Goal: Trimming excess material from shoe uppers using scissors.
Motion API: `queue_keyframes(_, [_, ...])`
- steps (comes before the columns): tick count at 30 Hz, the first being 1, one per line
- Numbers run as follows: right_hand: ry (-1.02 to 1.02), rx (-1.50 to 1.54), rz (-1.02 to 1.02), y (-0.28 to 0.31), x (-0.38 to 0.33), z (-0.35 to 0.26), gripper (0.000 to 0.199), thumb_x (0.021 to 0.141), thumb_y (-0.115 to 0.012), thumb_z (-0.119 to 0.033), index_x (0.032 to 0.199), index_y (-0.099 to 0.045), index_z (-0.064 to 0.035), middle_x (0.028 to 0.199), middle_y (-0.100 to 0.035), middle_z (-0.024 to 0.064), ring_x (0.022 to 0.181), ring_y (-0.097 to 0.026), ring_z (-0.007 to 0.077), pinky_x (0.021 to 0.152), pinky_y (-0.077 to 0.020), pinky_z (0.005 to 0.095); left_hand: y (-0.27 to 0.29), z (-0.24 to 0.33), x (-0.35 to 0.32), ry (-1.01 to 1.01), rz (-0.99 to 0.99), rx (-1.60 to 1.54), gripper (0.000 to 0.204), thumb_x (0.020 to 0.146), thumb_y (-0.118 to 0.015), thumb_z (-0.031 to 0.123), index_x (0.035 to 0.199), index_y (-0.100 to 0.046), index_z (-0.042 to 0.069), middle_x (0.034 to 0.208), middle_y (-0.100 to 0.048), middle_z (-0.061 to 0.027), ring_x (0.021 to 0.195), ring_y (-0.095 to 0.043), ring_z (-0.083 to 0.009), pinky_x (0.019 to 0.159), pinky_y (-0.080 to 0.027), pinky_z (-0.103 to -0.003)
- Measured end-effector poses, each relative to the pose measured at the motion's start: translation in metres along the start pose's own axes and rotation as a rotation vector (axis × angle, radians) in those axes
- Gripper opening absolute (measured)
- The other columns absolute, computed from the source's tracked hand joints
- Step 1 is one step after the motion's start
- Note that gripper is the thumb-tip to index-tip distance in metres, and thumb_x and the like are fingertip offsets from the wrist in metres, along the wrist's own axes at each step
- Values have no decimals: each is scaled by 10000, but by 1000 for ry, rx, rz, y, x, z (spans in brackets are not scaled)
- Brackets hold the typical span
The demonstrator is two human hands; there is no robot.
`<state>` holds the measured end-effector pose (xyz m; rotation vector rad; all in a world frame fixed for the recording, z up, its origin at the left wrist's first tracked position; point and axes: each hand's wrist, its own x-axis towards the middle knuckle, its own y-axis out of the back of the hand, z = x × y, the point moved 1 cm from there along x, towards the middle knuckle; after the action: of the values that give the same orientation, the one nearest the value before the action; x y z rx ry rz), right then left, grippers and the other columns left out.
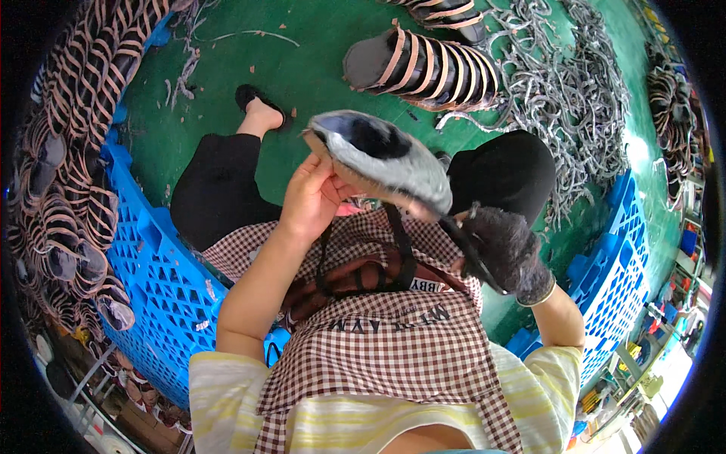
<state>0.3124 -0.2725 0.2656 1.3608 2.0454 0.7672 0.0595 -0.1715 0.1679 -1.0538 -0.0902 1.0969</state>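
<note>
My bare left hand (311,198) pinches the edge of a grey and black shoe (404,163), thumb and fingers closed on its rim near the tan edge. The shoe is tilted, its dark opening facing up and its narrower end pointing toward my right hand. On my right hand (505,246) is a dark, fuzzy glove, the fingers closed round a slim black tool (475,261) with a long, thin shape. Its upper end lies close to the shoe's end; whether they touch I cannot tell. Its exact kind is not clear, as the glove covers part of it.
Blue plastic pallets (162,276) stand on both sides of my legs. Stacks of dark nested shoes with tan bands (83,144) line the left. Another banded stack (431,69) lies ahead on the green floor (318,91). A heap of grey strips (567,98) spreads at the far right.
</note>
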Motion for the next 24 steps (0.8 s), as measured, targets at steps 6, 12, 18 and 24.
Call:
queue_keyframes(6, [57, -167, 212, 18, 18, -3, 509, 600, -751, -341, 977, -572, -49, 759, -578, 138, 664, -572, 339, 564, -448, 382, -45, 38, 1, -140, -122, 164, 288, 933, -422, 214, 1119, -460, -3, 1037, -592, -148, 926, -611, -262, 790, -511, -418])
queue_keyframes(12, [66, -156, 175, 26, 18, 2, 535, 570, -763, -314, 975, -563, -27, 739, -564, 128, 661, -565, 334, 562, -445, 380, -57, 53, 3, -173, -174, 214, 271, 935, -415, 200, 1100, -480, -5, 1035, -590, -160, 934, -607, -286, 787, -513, -435])
queue_keyframes(18, [55, -255, 179, 35, 32, -7, 598, 533, -776, -319, 1001, -565, -13, 796, -578, 141, 711, -576, 334, 604, -460, 367, -70, 47, 1, -188, -228, 288, 257, 932, -411, 153, 1114, -480, -15, 1043, -588, -158, 937, -606, -275, 794, -514, -424])
queue_keyframes(24, [27, -155, 118, 29, 33, -3, 582, 526, -764, -290, 998, -563, -16, 743, -555, 142, 680, -562, 344, 588, -453, 383, -70, 56, 2, -203, -248, 445, 265, 911, -439, 133, 1119, -498, -20, 1084, -575, -154, 974, -587, -271, 845, -483, -430])
